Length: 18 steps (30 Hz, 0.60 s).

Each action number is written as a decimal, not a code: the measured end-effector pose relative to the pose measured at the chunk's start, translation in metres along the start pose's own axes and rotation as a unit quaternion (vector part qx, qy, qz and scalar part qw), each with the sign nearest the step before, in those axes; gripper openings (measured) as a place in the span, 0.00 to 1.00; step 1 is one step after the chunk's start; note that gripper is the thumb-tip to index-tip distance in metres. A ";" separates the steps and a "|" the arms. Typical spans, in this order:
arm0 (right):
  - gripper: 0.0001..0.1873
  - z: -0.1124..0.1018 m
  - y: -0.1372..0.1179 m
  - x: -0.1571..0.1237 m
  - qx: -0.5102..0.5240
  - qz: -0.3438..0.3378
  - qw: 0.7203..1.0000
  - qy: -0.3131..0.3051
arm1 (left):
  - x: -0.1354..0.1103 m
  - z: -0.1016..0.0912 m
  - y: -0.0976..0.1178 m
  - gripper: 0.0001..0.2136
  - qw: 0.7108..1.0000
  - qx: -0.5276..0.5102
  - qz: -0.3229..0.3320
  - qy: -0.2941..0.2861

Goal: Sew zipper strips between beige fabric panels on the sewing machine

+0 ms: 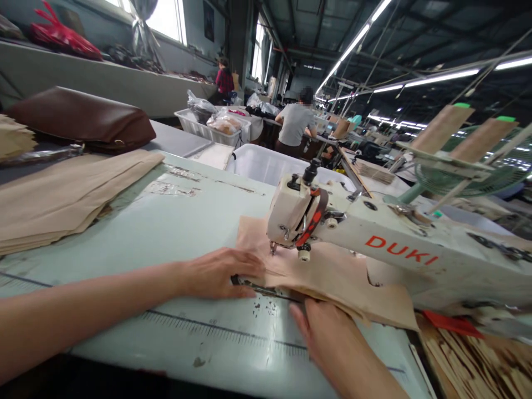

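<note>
My left hand (220, 271) lies flat on the pale green sewing table (174, 221), fingers stretched onto the near-left edge of a tan fabric piece (332, 277) by a dark metal strip (266, 289). My right hand (328, 332) rests flat with its fingers on the fabric's near edge. The fabric runs under the needle of a white sewing machine (394, 249) marked DUKI, whose head (291, 213) stands just beyond my left hand's fingertips.
A stack of tan fabric pieces (70, 194) and a brown leather bag (83, 119) lie at the left. White plastic bins (266, 163) stand behind the table. Thread cones (444, 127) and a green fan (465, 177) are at the right. Two people sit working farther back.
</note>
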State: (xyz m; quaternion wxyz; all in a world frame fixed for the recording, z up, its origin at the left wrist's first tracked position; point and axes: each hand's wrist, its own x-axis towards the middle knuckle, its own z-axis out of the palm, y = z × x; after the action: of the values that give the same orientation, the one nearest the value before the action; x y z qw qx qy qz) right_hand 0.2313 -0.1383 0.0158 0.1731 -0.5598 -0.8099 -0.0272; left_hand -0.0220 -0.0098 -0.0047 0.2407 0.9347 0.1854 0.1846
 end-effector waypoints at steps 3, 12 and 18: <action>0.20 0.003 -0.019 -0.007 -0.006 -0.020 1.000 0.009 | -0.009 0.003 0.000 0.23 0.998 0.049 0.034 -0.023; 0.28 0.064 0.025 0.033 -0.054 0.072 0.992 -0.090 | 0.005 0.021 0.001 0.29 0.990 0.143 -0.008 0.004; 0.22 -0.005 0.040 0.027 -0.086 -0.026 0.996 -0.024 | 0.007 0.025 0.001 0.29 0.991 0.124 -0.039 0.019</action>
State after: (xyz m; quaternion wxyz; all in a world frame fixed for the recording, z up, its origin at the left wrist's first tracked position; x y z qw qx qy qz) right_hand 0.2608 -0.0999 0.0229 0.1042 -0.5516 -0.8229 -0.0876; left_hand -0.0048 -0.0168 -0.0230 0.1267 0.9457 0.2473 0.1685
